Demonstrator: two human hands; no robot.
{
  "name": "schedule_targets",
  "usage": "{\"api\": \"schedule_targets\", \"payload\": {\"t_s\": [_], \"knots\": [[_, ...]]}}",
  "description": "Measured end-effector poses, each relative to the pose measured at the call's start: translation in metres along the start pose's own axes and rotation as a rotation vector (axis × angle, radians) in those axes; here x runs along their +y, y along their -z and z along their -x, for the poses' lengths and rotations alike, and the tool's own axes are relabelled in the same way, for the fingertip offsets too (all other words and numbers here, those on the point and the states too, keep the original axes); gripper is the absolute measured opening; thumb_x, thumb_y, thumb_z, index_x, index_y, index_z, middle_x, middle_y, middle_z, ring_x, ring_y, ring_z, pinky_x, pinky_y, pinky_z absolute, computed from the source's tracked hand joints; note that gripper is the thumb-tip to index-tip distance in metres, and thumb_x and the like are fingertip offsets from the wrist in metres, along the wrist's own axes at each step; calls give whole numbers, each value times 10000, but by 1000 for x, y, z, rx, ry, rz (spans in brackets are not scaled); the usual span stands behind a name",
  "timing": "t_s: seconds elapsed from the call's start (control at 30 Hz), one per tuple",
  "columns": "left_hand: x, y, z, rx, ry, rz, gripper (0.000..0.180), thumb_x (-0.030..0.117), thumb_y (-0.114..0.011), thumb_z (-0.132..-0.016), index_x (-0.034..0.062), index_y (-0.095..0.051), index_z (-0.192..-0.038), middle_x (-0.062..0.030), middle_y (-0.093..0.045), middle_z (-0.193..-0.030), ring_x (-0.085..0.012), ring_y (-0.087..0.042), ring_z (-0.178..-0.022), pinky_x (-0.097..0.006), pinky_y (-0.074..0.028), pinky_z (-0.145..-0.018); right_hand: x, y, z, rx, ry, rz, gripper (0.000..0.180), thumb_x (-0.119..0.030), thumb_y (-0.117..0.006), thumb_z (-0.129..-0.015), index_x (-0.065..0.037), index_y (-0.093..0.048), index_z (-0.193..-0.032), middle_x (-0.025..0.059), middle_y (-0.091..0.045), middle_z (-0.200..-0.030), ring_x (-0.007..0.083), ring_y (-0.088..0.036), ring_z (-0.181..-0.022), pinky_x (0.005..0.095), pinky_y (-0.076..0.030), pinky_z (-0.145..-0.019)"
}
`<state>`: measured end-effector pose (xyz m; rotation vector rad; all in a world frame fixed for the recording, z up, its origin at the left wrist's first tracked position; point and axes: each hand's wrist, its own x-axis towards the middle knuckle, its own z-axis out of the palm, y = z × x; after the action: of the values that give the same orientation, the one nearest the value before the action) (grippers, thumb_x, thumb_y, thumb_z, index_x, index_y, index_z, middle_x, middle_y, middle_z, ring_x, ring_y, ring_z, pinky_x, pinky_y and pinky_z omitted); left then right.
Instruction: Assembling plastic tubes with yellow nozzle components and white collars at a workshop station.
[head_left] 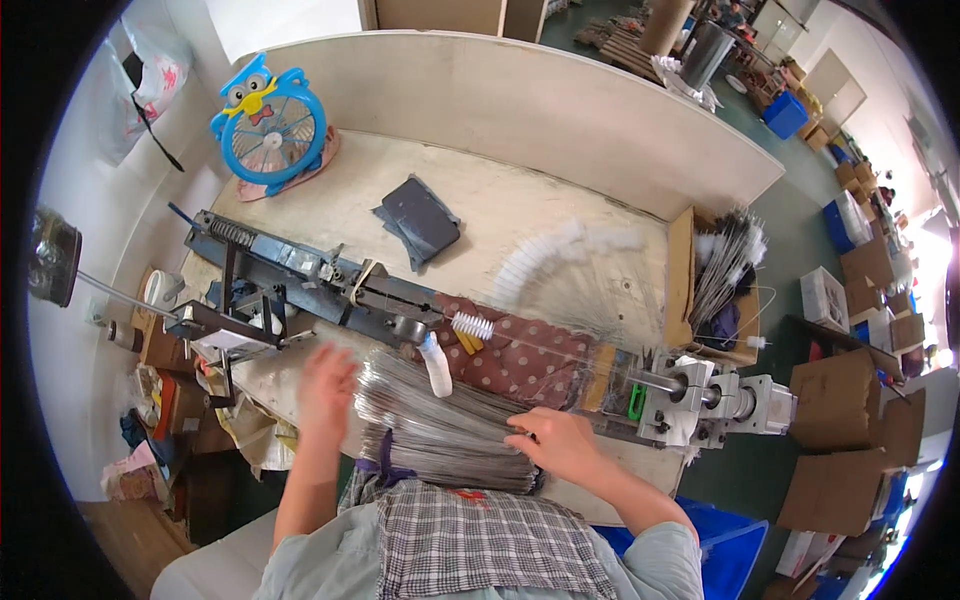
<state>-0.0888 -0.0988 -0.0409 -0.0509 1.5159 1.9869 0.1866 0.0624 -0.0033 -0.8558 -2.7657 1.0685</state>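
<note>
A thick bundle of thin metal wires [440, 430] lies across the near edge of the bench. My right hand [560, 442] rests at its right end, fingers bent and drawn together; what lies between them is too small to make out. Left of the bundle, my left hand [328, 385] is raised and smeared by motion, so its fingers cannot be read. Beyond the wires runs a long metal bench machine [340, 285] with a white-tipped handle [436, 368]. A white bristle brush [472, 326] sits in line with it, its wire stem reaching toward the spindle unit [705, 400] on the right.
White-bristled brushes [540, 265] lie fanned out on the bench. A cardboard box [682, 280] at the right holds more. A dark phone [420, 218] and a blue cartoon fan [272, 135] stand farther back, before a low partition [500, 100]. Below right is a blue bin [735, 545].
</note>
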Motion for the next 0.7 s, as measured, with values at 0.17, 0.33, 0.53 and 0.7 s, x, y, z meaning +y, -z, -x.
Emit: {"api": "schedule_targets", "payload": {"t_s": [0.17, 0.33, 0.53, 0.7], "knots": [[26, 254, -80, 88, 68, 475, 289, 381, -658, -834, 124, -589, -946, -9, -603, -890, -63, -578, -805, -223, -449, -616, -3, -2, -8, -154, -91, -45, 179, -262, -613, -814, -109, -680, -878, 61, -646, -854, 282, -625, -798, 402, -492, -663], [74, 240, -73, 683, -140, 195, 455, 470, -716, -754, 96, -638, -1003, 28, -629, -849, -54, -598, -709, -190, -440, -565, -4, 13, -11, -74, -132, -9, 162, -240, -573, -827, -118, -678, -851, 58, -652, -855, 285, -627, -785, 411, -491, -649], [13, 138, -46, 591, -249, 331, 426, 310, -604, -880, 22, -502, -1177, -130, -628, -1068, -229, -623, -970, -266, -513, -711, 1, 8, -5, 8, -168, 42, 168, -220, -544, -839, -120, -670, -885, 57, -665, -879, 284, -634, -784, 417, -502, -657], [-25, 30, -6, -125, 223, 368, 270, 167, -572, -879, 13, -506, -1090, -128, -581, -1052, -226, -587, -988, -386, -498, -870, 1, 6, -5, 28, -67, 105, 188, -153, -527, -832, -126, -632, -986, 77, -648, -888, 298, -631, -778, 424, -509, -663]]}}
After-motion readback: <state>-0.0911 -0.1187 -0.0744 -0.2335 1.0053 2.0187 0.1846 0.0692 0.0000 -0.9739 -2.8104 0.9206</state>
